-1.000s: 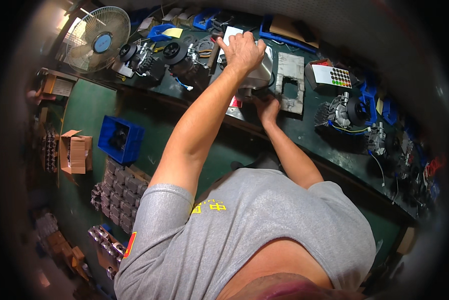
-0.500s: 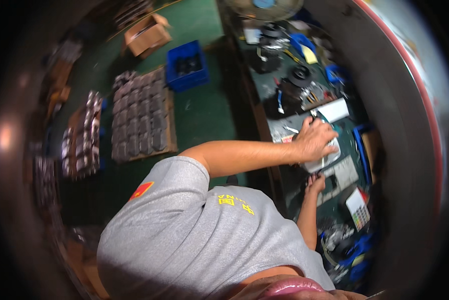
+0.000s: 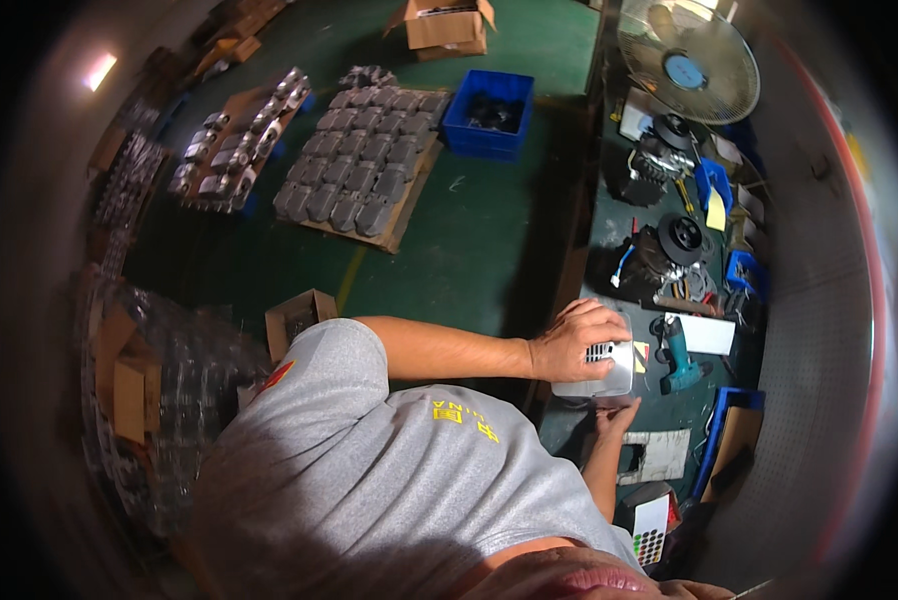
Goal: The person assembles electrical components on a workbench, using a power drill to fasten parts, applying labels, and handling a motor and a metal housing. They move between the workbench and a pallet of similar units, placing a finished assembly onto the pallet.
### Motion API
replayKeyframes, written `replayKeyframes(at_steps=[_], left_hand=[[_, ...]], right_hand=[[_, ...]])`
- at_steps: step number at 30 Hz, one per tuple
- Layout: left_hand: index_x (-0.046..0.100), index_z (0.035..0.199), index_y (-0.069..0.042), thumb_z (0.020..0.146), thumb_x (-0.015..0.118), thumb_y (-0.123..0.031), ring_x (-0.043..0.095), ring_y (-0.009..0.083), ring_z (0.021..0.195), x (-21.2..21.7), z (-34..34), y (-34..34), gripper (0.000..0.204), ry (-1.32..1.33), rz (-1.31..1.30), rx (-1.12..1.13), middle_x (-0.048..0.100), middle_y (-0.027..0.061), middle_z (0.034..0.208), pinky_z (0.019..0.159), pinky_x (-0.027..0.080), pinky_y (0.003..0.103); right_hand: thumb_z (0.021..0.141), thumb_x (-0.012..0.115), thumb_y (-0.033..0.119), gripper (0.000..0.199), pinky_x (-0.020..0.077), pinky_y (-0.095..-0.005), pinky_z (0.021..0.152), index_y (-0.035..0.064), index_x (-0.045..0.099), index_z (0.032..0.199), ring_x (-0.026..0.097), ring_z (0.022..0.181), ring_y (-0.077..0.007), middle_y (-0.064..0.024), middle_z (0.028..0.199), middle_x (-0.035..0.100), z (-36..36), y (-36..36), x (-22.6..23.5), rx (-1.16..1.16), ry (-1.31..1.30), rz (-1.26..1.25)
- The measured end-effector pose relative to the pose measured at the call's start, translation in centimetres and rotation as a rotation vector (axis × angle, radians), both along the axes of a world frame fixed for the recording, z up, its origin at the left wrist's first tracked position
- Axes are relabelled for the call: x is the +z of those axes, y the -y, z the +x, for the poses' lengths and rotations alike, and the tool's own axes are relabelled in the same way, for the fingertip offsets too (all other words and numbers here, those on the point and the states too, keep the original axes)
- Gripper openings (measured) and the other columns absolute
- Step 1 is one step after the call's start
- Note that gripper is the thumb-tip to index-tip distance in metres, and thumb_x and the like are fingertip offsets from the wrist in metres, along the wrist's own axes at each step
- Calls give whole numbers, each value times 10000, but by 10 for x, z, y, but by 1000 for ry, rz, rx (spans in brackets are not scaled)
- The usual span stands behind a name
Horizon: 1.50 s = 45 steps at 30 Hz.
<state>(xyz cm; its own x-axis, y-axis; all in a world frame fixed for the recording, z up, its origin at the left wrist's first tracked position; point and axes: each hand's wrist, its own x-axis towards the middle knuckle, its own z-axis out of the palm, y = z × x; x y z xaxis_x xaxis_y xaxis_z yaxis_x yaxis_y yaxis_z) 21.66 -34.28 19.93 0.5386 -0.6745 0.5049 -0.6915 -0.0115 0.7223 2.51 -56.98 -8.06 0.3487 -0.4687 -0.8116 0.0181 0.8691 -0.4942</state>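
A silver metal housing cover (image 3: 621,374) with a slotted vent is at the left edge of the dark workbench. My left hand (image 3: 581,343) reaches across and grips it from above, fingers bent over its top beside the vent. My right hand (image 3: 616,416) is at the cover's near edge, its fingers against the lower rim; part of that hand is hidden. Just right of the cover, a teal power drill (image 3: 679,360) lies on the bench. Between them sits a small yellow-and-red label (image 3: 641,354).
Farther along the bench stand two machine units with black pulleys (image 3: 683,236) and a fan (image 3: 685,72). A white board (image 3: 704,335), a grey plate (image 3: 666,455) and a blue tray (image 3: 717,440) lie nearby. Left on the floor are a blue bin (image 3: 489,140) and a pallet of grey castings (image 3: 364,160).
My view has swung left. The cover has moved in both hands toward the bench's left edge, away from the white board, and the drill has come into sight.
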Motion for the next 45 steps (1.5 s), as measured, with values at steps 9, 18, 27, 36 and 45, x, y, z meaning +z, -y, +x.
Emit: replayKeyframes(at_steps=[9, 18, 27, 36, 45], left_hand=[[690, 860, -45, 744, 728, -135, 610, 272, 926, -28, 32, -46, 152, -241, -97, 238, 667, 85, 906, 871, 491, 381], [729, 862, -16, 819, 695, -166, 669, 144, 771, -54, 79, -179, 159, -616, -182, 472, 722, 78, 819, 729, 524, 305], [722, 838, -12, 854, 689, -195, 640, 105, 673, -63, 103, -335, 187, -669, -321, 702, 706, 59, 742, 638, 509, 275], [718, 882, -4, 906, 674, -156, 619, 77, 724, -61, 147, -447, 160, -691, -476, 803, 688, 22, 777, 663, 498, 249], [708, 939, 2, 917, 645, -103, 601, 68, 751, -76, 256, -539, 124, -629, -471, 921, 684, 18, 816, 679, 474, 241]], right_hand=[[985, 293, 673, 678, 446, -339, 711, 150, 580, 1307, 584, 984, -234, -44, 1229, 633, 1, 7, -16, 319, -85, -74], [977, 356, 660, 677, 517, -450, 902, 111, 606, 1284, 613, 1106, -288, -90, 1261, 635, 36, -130, 70, 407, -190, -16], [979, 381, 646, 584, 493, -353, 697, 145, 675, 1035, 628, 813, -163, 15, 871, 678, 126, -224, 87, 633, -216, -145], [934, 500, 632, 497, 385, -326, 604, 180, 662, 804, 499, 600, -127, 50, 648, 572, 250, -298, 92, 752, -269, -248], [937, 563, 563, 439, 490, -326, 594, 143, 677, 879, 619, 676, -160, 34, 731, 625, 409, -387, 76, 864, -158, -194]])
